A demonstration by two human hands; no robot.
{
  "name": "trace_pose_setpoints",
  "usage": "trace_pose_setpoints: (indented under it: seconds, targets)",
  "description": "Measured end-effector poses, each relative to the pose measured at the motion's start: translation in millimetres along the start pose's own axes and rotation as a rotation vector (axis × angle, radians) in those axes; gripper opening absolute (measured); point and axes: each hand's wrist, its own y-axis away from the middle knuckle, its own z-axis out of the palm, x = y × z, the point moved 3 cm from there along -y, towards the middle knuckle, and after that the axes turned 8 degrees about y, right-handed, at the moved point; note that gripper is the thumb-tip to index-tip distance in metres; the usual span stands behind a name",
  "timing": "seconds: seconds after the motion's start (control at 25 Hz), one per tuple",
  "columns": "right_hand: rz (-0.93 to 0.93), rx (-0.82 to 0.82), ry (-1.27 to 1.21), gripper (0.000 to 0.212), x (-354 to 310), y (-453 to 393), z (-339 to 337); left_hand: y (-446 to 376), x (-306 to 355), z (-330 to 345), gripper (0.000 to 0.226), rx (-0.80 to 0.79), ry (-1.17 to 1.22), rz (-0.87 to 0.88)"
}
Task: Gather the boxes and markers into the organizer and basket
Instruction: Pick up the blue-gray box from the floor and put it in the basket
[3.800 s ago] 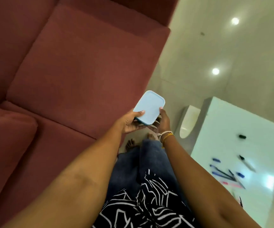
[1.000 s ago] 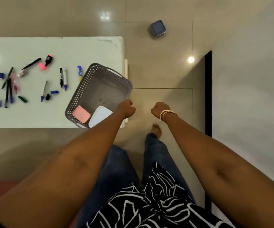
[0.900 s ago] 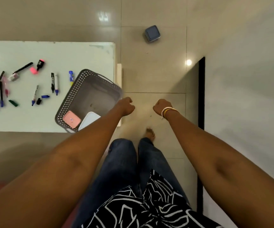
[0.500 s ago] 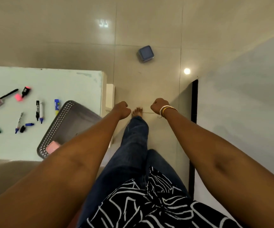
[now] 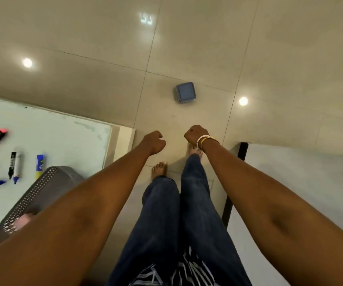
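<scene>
Boxes first: one blue box (image 5: pixel 185 92) sits alone on the floor ahead of your feet, well apart from the basket (image 5: pixel 49 182) on the desk (image 5: pixel 67 137), so you likely walk to it. Your left hand (image 5: pixel 154 142) and right hand (image 5: pixel 193 134) are fisted, holding nothing; markers (image 5: pixel 15 165) lie beside the basket

The floor (image 5: pixel 197 48) is made of big smooth tiles, so shiny that round lights glow in it. The blue box (image 5: pixel 185 92) on the floor looks like smooth plastic with a soft shine. The desk (image 5: pixel 59 137) has a smooth, pale, glossy top with a few rubbed spots near its edge. The grey basket (image 5: pixel 42 188) looks like dull plastic full of little holes. The markers (image 5: pixel 15 165) look like shiny plastic. The jeans (image 5: pixel 162 213) are dark blue cloth, not shiny.
</scene>
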Motion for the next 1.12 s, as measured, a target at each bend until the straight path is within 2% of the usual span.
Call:
trace_pose_setpoints:
  seconds: [0.08, 0.24, 0.36, 0.56, 0.68, 0.76, 0.88, 0.96, 1.12]
  targets:
    - [0.014, -0.003, 0.009, 0.013, 11, -67, -14, -61, 16, 13, 0.046, 0.019, 0.046, -0.003]
    - [0.051, 0.006, 0.058, 0.033, 27, -214, -20, -198, 32, 44, 0.046, 0.01, 0.073, -0.03]
    - [0.094, 0.073, 0.0, 0.037, 39, -320, -11, -304, 36, 65, 0.049, 0.02, 0.165, -0.068]
    - [0.146, 0.201, -0.276, 0.061, 44, -465, -5, -454, 42, 74, 0.06, 0.087, 0.461, -0.104]
    - [0.114, 0.224, -0.313, 0.057, 43, -511, -18, -502, 50, 76, 0.066, 0.065, 0.758, -0.135]
    - [0.09, 0.204, -0.326, 0.043, 46, -523, -22, -511, 53, 81, 0.062, -0.007, 0.886, -0.164]
    - [0.126, 0.117, -0.596, 0.029, 44, -482, -31, -479, 57, 77, 0.06, -0.041, 0.95, -0.191]
    - [0.137, 0.041, -0.671, 0.024, 39, -436, -35, -434, 55, 67, 0.059, 0.013, 0.941, -0.215]
    - [0.116, -0.055, -0.706, 0.023, 8, -294, -59, -285, 56, 25, 0.057, 0.174, 0.933, -0.248]
